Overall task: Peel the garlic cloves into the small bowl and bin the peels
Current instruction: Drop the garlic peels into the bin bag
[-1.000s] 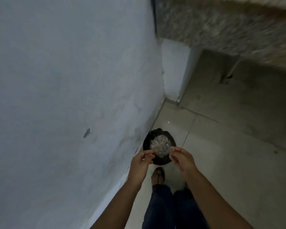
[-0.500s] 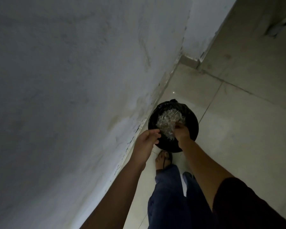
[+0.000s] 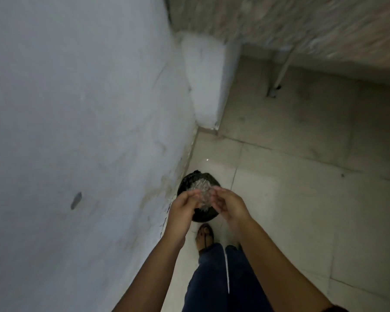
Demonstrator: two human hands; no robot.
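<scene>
A pale plastered wall [image 3: 77,131] fills the left side and meets a tiled floor [image 3: 291,199]; a speckled stone counter [image 3: 302,23] runs across the top right. At the wall's foot, on the floor, stands a bin [image 3: 197,176] lined with a black bag, with a pale heap of peels [image 3: 199,188] inside. Just above it hover the left hand [image 3: 182,209] and right hand [image 3: 230,204], both blurred, fingers loosely curled toward each other, nothing visibly pinched

The wall [image 3: 77,109] crowds the bin [image 3: 200,176] on the left (floor [image 3: 291,199] lies open rightward)
</scene>
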